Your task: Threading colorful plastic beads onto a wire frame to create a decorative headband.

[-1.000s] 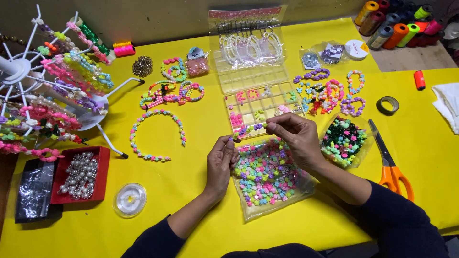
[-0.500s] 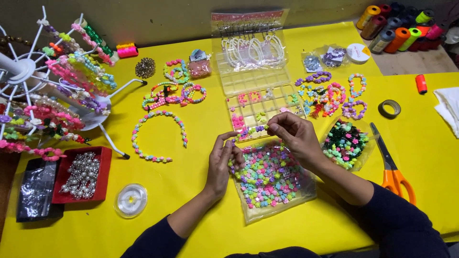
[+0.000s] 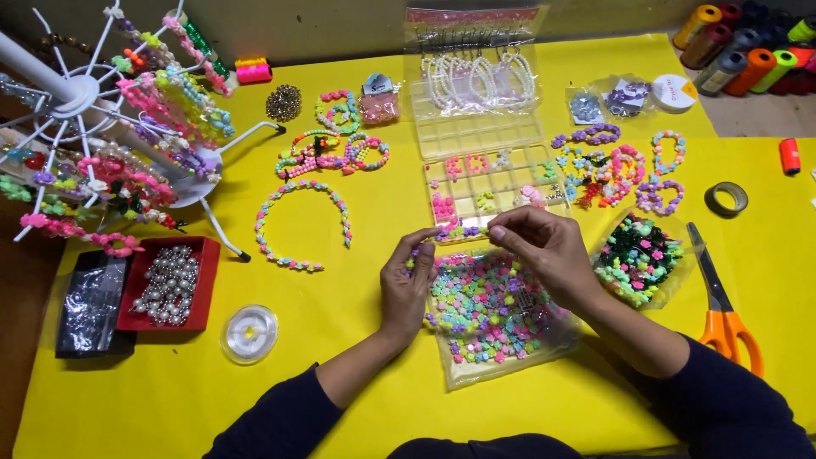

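A short row of beads (image 3: 463, 231) is pinched between the left hand (image 3: 408, 280) and the right hand (image 3: 544, 251) above an open bag of pastel beads (image 3: 493, 314). A clear compartment box (image 3: 480, 183) is seen just beyond, orange scissors (image 3: 722, 314) at the right.

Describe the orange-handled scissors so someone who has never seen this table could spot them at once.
Start at the yellow table and go to its right side, past the right hand. The scissors lie just beyond the bag of green and dark beads, blades pointing away from the person. They are the only orange-handled tool there.
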